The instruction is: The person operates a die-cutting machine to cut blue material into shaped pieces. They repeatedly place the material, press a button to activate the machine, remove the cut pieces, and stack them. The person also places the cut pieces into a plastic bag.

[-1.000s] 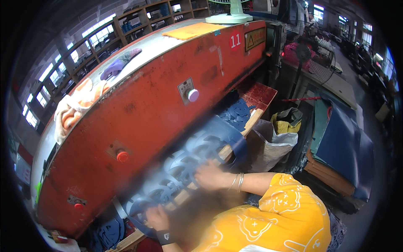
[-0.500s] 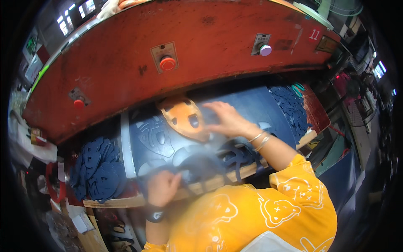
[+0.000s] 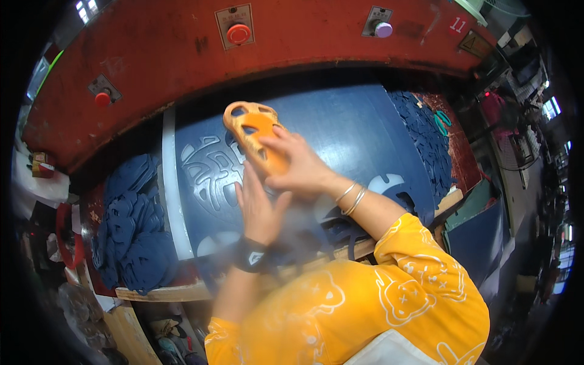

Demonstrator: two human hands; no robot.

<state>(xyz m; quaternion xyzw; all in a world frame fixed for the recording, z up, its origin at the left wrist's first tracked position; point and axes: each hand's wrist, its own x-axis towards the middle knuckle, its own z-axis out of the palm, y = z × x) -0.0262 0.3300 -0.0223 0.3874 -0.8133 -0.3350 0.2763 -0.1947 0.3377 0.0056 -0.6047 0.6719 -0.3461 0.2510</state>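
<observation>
Grasping the orange form (image 3: 263, 123) near frame centre, the right hand (image 3: 302, 167) apparently steadies it over the blue sheet (image 3: 340, 134). The left hand (image 3: 260, 208) is unclenched beside it, contact unclear.

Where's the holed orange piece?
In the head view, the orange piece is just left of centre over the blue sheet, the right hand on it, the left hand alongside.

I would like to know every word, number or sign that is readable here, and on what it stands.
Printed text is not copied here, only located.
Red machine: white number, upper right.
Warning sign beside it: triangle; any wording too small.
Button plates: lettering too small.
Black wristband: white emblem.
</observation>
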